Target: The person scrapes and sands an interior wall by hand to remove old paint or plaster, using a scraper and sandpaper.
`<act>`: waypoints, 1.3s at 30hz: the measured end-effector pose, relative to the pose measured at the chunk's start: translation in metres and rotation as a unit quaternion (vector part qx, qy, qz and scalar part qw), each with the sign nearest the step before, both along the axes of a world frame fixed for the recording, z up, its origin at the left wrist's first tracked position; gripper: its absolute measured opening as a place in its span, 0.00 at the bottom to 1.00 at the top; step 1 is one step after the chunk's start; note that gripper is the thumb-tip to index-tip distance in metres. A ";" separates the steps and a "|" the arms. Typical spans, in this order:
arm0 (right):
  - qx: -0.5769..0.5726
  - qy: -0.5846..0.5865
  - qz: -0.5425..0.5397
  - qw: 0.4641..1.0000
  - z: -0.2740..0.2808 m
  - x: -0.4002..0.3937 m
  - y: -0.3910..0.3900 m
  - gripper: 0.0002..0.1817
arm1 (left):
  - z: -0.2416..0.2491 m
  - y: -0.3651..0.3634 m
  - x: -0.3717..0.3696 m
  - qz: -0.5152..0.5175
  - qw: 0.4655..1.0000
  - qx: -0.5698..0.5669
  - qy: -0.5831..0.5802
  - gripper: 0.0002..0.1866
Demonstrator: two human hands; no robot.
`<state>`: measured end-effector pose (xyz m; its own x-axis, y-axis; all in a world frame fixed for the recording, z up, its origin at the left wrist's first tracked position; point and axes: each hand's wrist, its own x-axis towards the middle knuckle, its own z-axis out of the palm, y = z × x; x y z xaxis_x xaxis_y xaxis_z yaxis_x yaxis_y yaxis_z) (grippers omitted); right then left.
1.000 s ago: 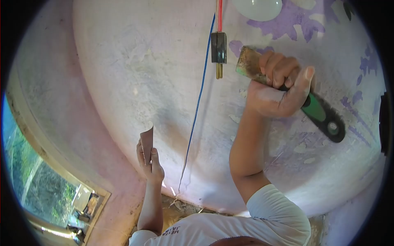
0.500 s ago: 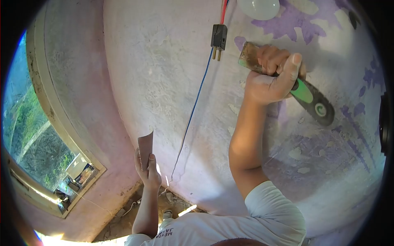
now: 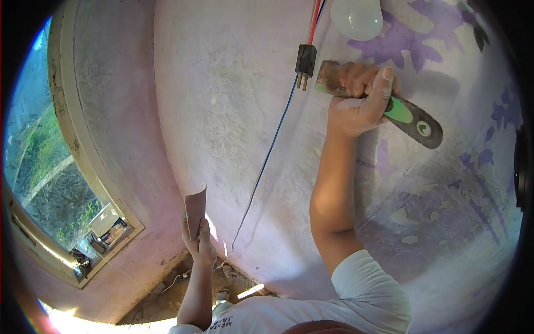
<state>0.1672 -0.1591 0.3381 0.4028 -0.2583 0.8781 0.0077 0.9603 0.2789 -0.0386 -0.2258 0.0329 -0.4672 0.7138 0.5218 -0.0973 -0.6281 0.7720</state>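
Note:
My right hand (image 3: 364, 97) is raised against the wall, closed around a putty knife (image 3: 414, 119) with a black and green handle. Its stained blade (image 3: 329, 78) points left, close to the hanging plug, and my fingers lie over the part where blade meets handle. Lower on the left, my left hand (image 3: 199, 242) grips a curled brown sheet that looks like sandpaper (image 3: 196, 211), thumb on the front and fingers behind it. The sheet stands upright in the hand, near the corner of the walls.
The pale wall (image 3: 222, 111) has patchy purple paint (image 3: 411, 39). A black two-pin plug (image 3: 306, 60) hangs on wires beside a white bulb (image 3: 357, 19). At left is a window (image 3: 61, 167) with small items on its sill (image 3: 105, 236). Cable and debris lie on the floor (image 3: 167, 300).
The putty knife has moved left, nearer the plug, and its handle end has swung up a little. The left hand keeps the sheet in about the same place. My view has shifted slightly.

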 end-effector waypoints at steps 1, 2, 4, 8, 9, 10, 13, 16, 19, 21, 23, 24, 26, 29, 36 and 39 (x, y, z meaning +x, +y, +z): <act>0.028 -0.017 0.006 0.999 -0.001 0.001 -0.003 0.19 | 0.000 -0.001 -0.001 0.000 1.000 0.001 0.008 0.17; 0.057 -0.033 0.011 0.998 -0.005 0.002 -0.013 0.20 | -0.003 -0.002 -0.002 0.001 1.000 0.001 0.016 0.17; 0.081 -0.096 -0.009 0.992 -0.010 0.008 -0.041 0.21 | -0.002 0.001 -0.002 0.002 1.000 0.012 0.023 0.17; -0.060 0.016 -0.089 0.994 -0.005 -0.007 0.006 0.19 | -0.005 -0.004 -0.006 -0.002 0.999 -0.001 0.044 0.16; -0.004 -0.005 -0.072 0.997 -0.008 -0.008 -0.004 0.19 | -0.005 -0.002 -0.008 0.000 0.999 -0.002 0.048 0.16; 0.054 -0.028 -0.055 0.997 -0.012 -0.008 -0.015 0.18 | -0.006 0.001 -0.009 0.000 0.999 0.007 0.043 0.15; 0.066 -0.039 -0.089 0.993 -0.015 -0.005 -0.026 0.20 | -0.011 0.004 -0.011 -0.005 0.999 0.008 0.033 0.15; 0.019 -0.012 -0.129 0.991 -0.010 -0.004 -0.014 0.20 | -0.007 0.005 -0.010 -0.012 0.999 -0.004 0.031 0.13; 0.056 -0.036 -0.035 0.997 -0.017 0.010 -0.036 0.19 | -0.001 0.007 -0.004 -0.007 1.000 0.007 0.030 0.11; 0.053 -0.003 -0.074 0.996 -0.014 0.009 -0.018 0.19 | -0.004 0.007 -0.004 -0.027 0.998 -0.013 0.050 0.10; 0.018 -0.001 -0.090 0.996 -0.012 0.007 -0.016 0.17 | -0.004 0.006 -0.001 -0.046 0.998 -0.017 0.037 0.15; 0.072 -0.020 -0.023 0.997 -0.017 0.008 -0.020 0.16 | -0.003 0.008 0.001 -0.054 0.998 -0.016 0.029 0.17; 0.089 -0.021 -0.028 0.995 -0.015 0.007 -0.020 0.16 | -0.006 0.012 0.002 -0.058 0.998 -0.017 0.026 0.18; 0.031 0.004 -0.096 0.995 -0.015 0.001 -0.011 0.15 | -0.003 0.015 0.007 -0.054 0.998 -0.013 0.036 0.13; -0.038 -0.020 -0.111 0.993 -0.014 -0.006 -0.003 0.17 | -0.018 0.031 0.001 0.004 0.999 -0.040 0.032 0.17; 0.080 -0.016 0.050 0.995 -0.027 -0.008 -0.024 0.16 | -0.014 0.049 0.001 0.018 1.000 0.013 -0.005 0.17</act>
